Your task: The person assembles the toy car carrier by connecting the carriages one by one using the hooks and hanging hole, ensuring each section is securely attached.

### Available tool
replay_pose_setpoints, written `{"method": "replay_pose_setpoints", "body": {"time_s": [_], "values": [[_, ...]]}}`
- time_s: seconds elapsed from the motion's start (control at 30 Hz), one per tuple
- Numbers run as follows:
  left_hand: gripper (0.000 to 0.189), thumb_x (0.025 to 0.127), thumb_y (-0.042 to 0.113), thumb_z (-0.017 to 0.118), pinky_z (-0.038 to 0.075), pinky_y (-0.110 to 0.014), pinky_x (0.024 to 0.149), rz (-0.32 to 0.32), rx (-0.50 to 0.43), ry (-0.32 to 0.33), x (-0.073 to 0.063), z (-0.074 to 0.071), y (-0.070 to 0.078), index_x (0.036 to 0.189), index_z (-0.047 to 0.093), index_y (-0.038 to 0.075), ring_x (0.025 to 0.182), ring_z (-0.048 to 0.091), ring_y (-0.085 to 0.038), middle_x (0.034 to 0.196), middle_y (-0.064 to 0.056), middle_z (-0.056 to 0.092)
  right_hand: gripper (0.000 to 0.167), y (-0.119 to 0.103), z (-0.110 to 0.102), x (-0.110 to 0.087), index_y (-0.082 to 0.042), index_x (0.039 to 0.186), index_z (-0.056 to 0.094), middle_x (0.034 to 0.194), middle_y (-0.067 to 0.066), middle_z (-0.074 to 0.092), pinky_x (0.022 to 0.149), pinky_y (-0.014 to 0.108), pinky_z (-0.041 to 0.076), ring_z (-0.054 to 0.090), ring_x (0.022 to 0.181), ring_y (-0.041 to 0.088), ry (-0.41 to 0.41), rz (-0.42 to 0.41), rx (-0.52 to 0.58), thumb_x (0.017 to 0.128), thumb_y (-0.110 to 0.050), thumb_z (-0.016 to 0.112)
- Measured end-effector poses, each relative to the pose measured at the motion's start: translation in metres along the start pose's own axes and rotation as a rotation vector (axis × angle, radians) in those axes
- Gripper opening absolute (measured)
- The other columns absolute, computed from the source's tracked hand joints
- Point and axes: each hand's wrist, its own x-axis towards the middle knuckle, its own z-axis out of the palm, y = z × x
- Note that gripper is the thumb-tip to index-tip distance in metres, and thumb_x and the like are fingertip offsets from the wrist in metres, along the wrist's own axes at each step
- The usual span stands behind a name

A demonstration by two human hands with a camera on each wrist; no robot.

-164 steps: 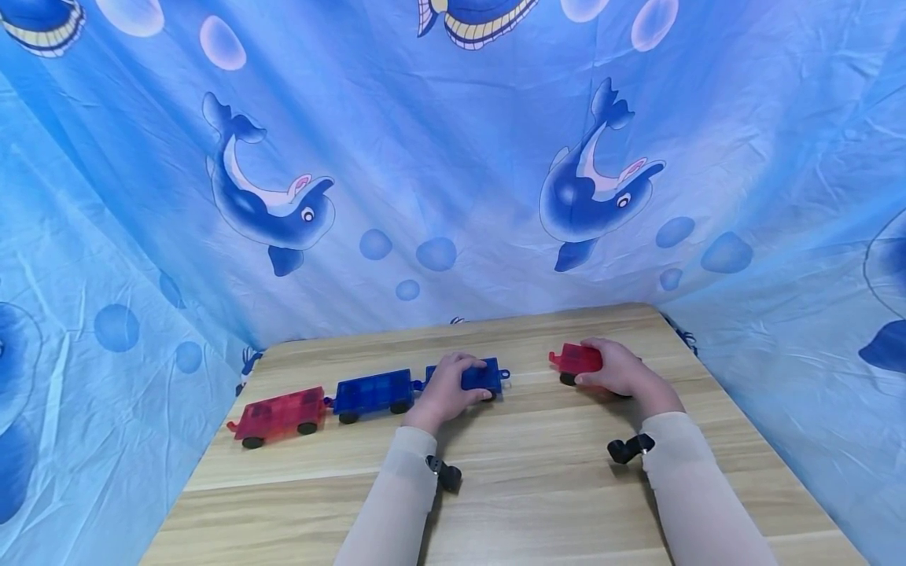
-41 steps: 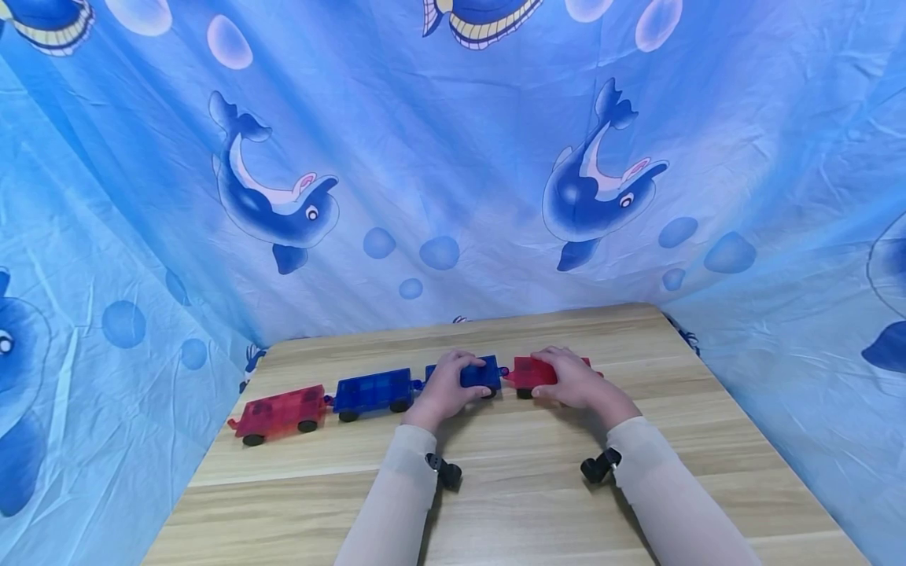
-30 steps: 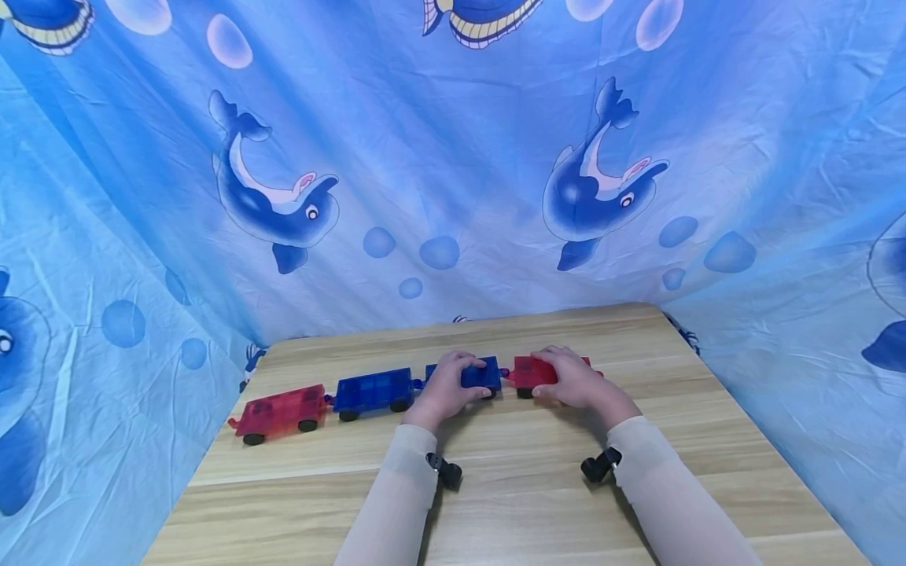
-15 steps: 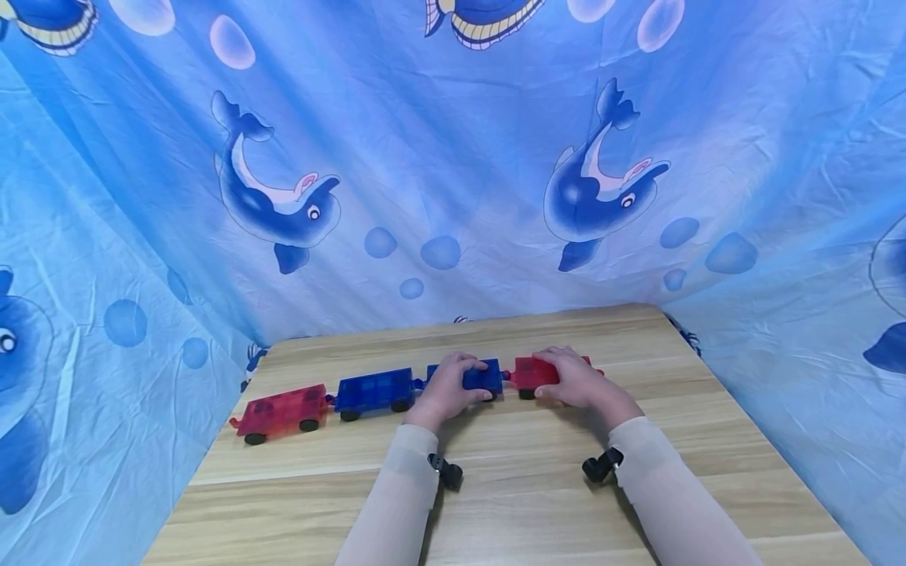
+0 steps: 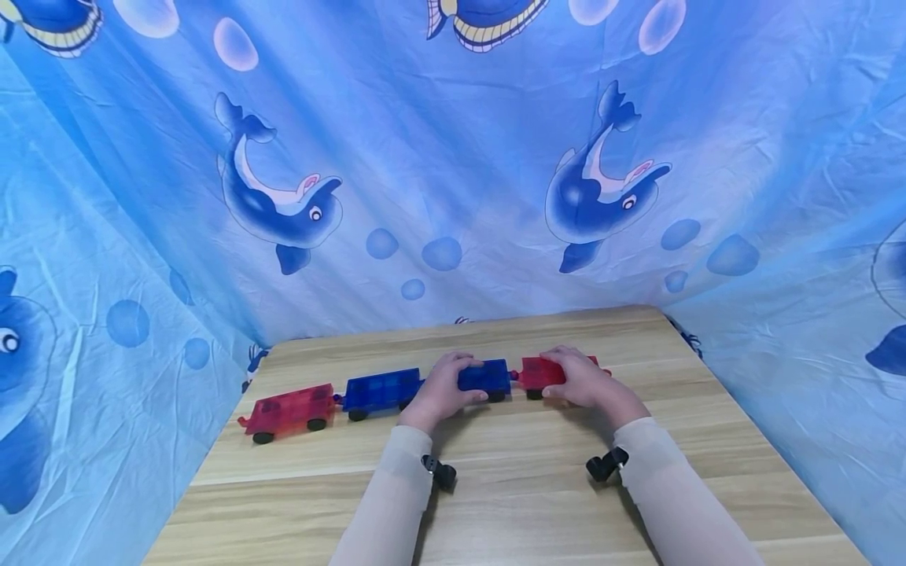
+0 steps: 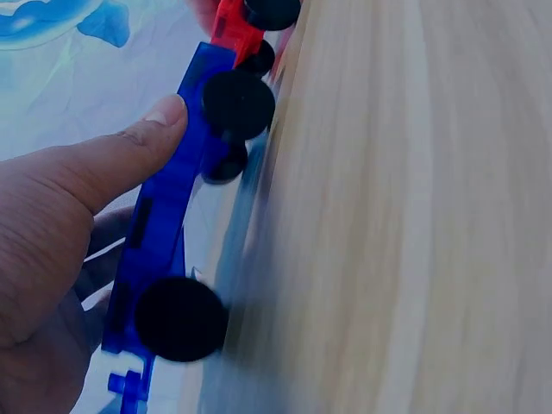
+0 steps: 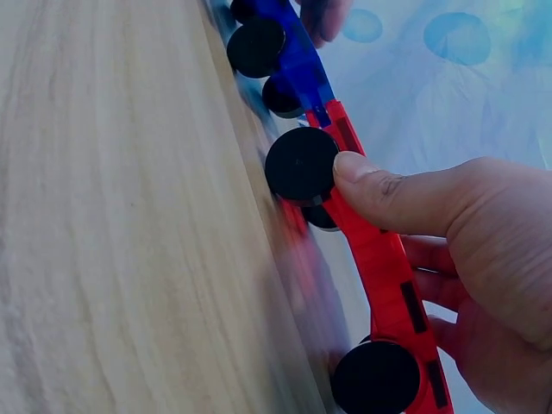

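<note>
A train of toy cars on wheels stands in a row on the wooden table. From left to right come a red car (image 5: 292, 410), a blue car (image 5: 382, 391), a second blue car (image 5: 488, 377) and a second red car (image 5: 541, 373). My left hand (image 5: 444, 391) straddles the second blue car, thumb (image 6: 164, 116) against its near side and fingers behind. With my right hand (image 5: 582, 381) I grip the right-hand red car (image 7: 379, 259), thumb just by a black wheel. That red car meets the blue one at their couplings; my hands partly cover both cars.
The wooden table (image 5: 524, 503) extends toward me in front of the train. Blue cloth (image 5: 453, 173) printed with dolphins and bubbles hangs behind it and at both sides. Each wrist carries a small black camera (image 5: 606, 464).
Since the oldest frame my right hand has brought its red car left to the blue car's coupling. In the last half second the whole row shifted slightly right, while my left hand slid slightly left along its car.
</note>
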Motion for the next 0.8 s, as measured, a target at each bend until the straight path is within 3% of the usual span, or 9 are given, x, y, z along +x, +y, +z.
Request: {"method": "replay_pose_setpoints", "body": {"time_s": [0.27,0.5,0.8], "values": [[0.063,0.090,0.047,0.082,0.042,-0.054,0.114,-0.015,-0.007,0.005,-0.012,-0.015,-0.017,0.147,0.061,0.031,0.147,0.041,-0.029,0.157,0.002,0.048,0.078,0.004,-0.005,-0.002,-0.010,0.155,0.051,0.153,0.017,0.050,0.107,0.062,0.047,0.048,0.136,0.039,-0.009,0.013,0.011,0.089,-0.027,0.087],[0.066,0.090,0.042,0.083,0.045,-0.056,0.111,-0.007,0.008,0.028,-0.023,-0.032,-0.035,0.150,0.059,0.025,0.143,0.045,-0.032,0.156,-0.001,0.049,0.079,0.008,-0.013,-0.005,-0.006,0.155,0.050,0.155,0.022,0.047,0.106,0.062,0.047,0.050,0.133,0.042,-0.014,0.010,0.017,0.088,-0.025,0.087],[0.071,0.087,0.041,0.087,0.040,-0.058,0.115,-0.038,0.049,0.071,-0.037,-0.048,-0.054,0.150,0.059,0.022,0.146,0.041,-0.033,0.156,-0.004,0.050,0.078,0.018,-0.018,-0.008,-0.007,0.153,0.052,0.149,0.020,0.053,0.107,0.061,0.045,0.054,0.129,0.038,-0.015,0.041,0.056,0.086,-0.023,0.089]]}}
